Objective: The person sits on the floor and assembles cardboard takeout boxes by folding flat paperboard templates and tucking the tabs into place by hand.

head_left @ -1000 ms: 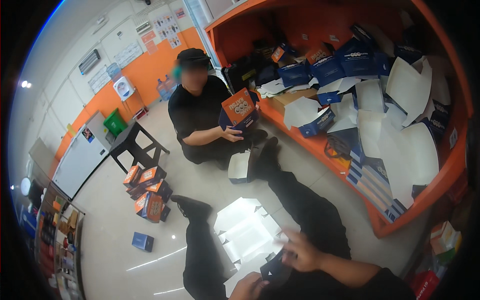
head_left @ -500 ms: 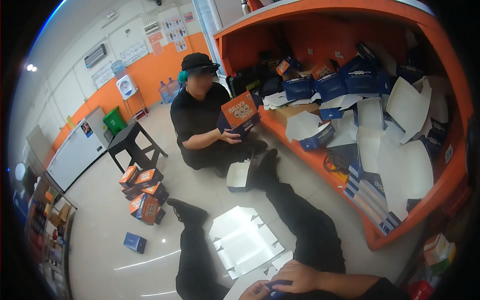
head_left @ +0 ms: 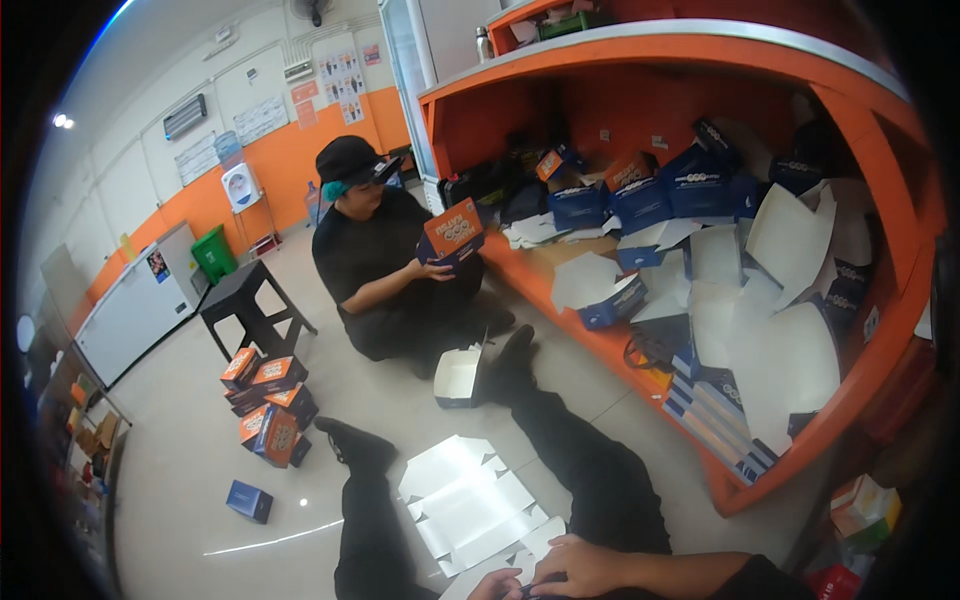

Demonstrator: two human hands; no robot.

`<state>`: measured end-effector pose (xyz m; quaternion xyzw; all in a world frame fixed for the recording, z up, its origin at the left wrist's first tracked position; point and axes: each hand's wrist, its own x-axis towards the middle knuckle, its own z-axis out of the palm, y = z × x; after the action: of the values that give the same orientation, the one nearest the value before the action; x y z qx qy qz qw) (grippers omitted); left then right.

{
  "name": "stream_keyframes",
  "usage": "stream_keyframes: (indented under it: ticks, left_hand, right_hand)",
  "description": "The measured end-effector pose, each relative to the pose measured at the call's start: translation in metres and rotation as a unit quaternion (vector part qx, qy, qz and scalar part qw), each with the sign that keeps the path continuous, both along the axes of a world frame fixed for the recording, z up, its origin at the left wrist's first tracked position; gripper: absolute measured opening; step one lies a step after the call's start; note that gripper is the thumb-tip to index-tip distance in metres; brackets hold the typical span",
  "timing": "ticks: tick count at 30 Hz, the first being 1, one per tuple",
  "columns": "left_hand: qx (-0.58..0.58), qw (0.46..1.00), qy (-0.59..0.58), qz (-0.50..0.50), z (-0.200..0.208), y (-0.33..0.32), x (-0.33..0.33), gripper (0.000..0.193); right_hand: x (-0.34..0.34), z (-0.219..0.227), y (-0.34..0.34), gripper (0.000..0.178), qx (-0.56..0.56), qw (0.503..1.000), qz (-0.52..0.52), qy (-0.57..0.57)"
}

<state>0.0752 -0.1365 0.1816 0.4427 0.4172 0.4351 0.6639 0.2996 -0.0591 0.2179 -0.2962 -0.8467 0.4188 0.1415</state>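
At the lower edge, my left hand (head_left: 497, 584) and my right hand (head_left: 580, 566) are close together, fingers closed on a partly folded cardboard box (head_left: 538, 541). Its inside is white, and a bit of dark blue outside shows between my fingers; the rest is hidden by my hands and the frame edge. Just beyond, between my outstretched legs, an unfolded box blank (head_left: 470, 505) lies flat, white side up. Whether it is wholly apart from the held box I cannot tell.
Facing me, a seated person (head_left: 375, 260) holds an orange and blue box (head_left: 452, 238). An open white box (head_left: 459, 378) stands by my right foot. Finished boxes (head_left: 270, 405) are heaped near a black stool (head_left: 250, 300). Folded and flat cartons fill the orange counter shelf (head_left: 590, 330).
The view has tilted up and shifted a little to the right, so things sit lower and further left. My hands stay on the box at the lower edge; the other person's head has turned.
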Motion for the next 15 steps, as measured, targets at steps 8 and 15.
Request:
stream_keyframes:
  ticks: [8,15]
  left_hand:
    - [0.247,0.874,0.417,-0.017,0.072,0.021,-0.049,0.031]
    - [0.212,0.884,0.407,0.085,0.076,0.017,-0.028,0.019]
  right_hand:
    - [0.025,0.05,0.017,0.023,0.071,0.985,-0.154,0.042]
    - [-0.008,0.032,-0.011,0.017,0.084,0.987,-0.128,0.053]
